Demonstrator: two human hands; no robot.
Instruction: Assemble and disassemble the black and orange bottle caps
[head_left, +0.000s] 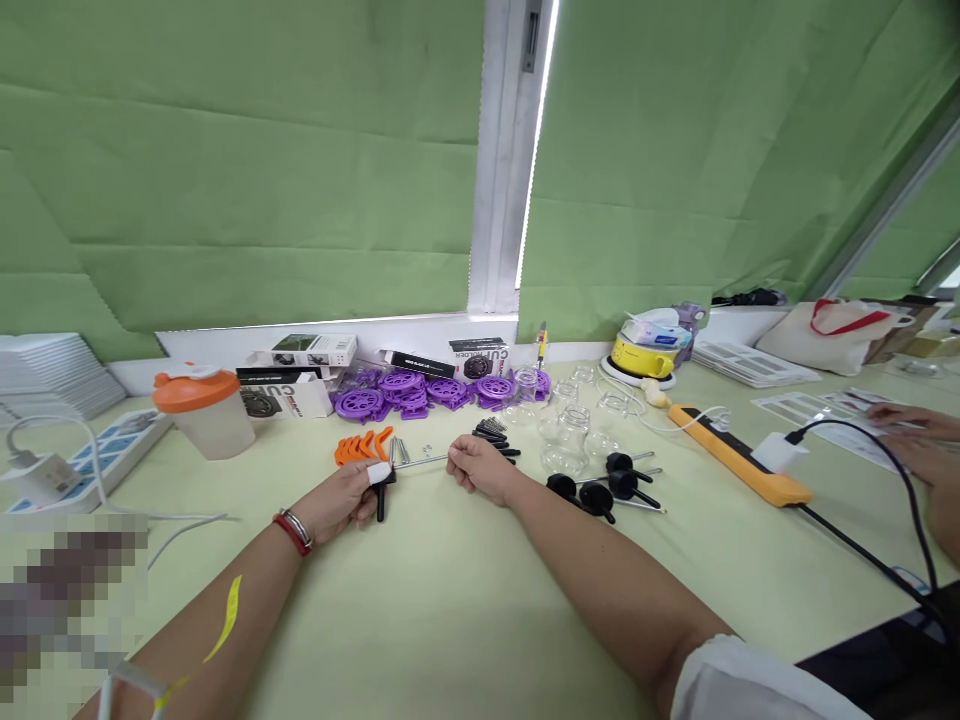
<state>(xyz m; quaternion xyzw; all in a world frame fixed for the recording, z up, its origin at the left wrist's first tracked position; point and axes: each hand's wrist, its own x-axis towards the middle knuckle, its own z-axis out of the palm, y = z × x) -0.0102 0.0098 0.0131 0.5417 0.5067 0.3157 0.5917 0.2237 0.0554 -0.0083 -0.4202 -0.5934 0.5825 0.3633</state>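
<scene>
My left hand (pixel 346 497), a white covering on its thumb, is closed on a black handled part (pixel 381 492). A thin metal rod (pixel 421 462) runs from that part to my right hand (pixel 478 468), whose fingertips pinch its far end. Several orange curved pieces (pixel 364 445) lie just beyond my left hand, beside some metal pins (pixel 400 450). Black sticks (pixel 495 435) and small screws (pixel 492 424) lie behind my right hand. To its right are several black round parts with handles and metal rods (pixel 598 497).
Purple wheel-shaped parts (pixel 427 392) and cup holder boxes (pixel 289 392) line the back. Glass jars (pixel 568 440) stand right of centre. A shaker cup (pixel 206 415) and power strips (pixel 742 460) flank the table. Another person's hands (pixel 911 430) are at far right.
</scene>
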